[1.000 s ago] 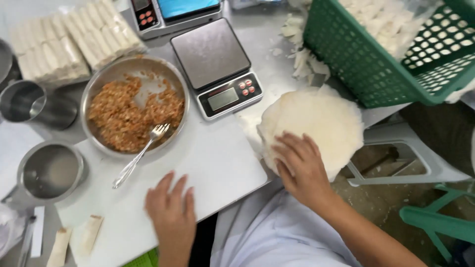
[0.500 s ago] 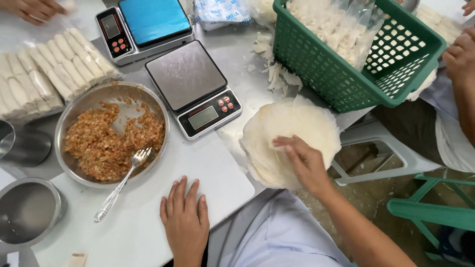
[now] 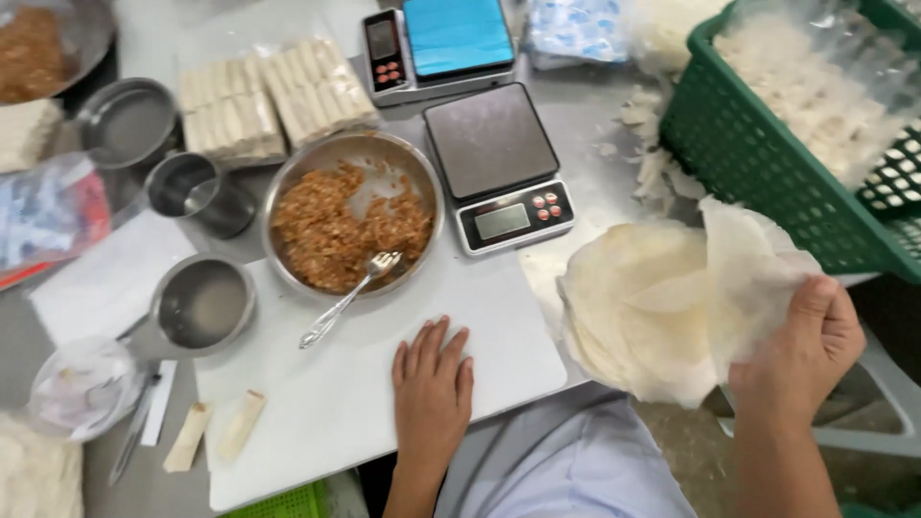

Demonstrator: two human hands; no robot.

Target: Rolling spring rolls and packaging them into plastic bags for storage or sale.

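Head view: the right hand (image 3: 801, 350) is closed in a pinch on the edge of one thin round wrapper sheet (image 3: 753, 273), lifting it up off the stack of wrappers (image 3: 633, 312) that lies at the table's right edge. The left hand (image 3: 432, 388) lies flat, fingers spread and holding nothing, on the white cutting board (image 3: 326, 403).

At the board's far side a metal bowl (image 3: 353, 213) holds brownish minced filling, with a fork (image 3: 347, 299) leaning in it. Left of it, a small steel pot (image 3: 201, 305) holds pale liquid, and a steel cup (image 3: 192, 190) stands beyond. A digital scale (image 3: 499, 168) sits just right of the bowl.

The green plastic basket (image 3: 758, 153) at upper right holds a clear bag of pale wrappers. Finished rolls (image 3: 273, 101) lie in rows behind the bowl, and two more rolls (image 3: 213, 432) lie on the board's near left corner.
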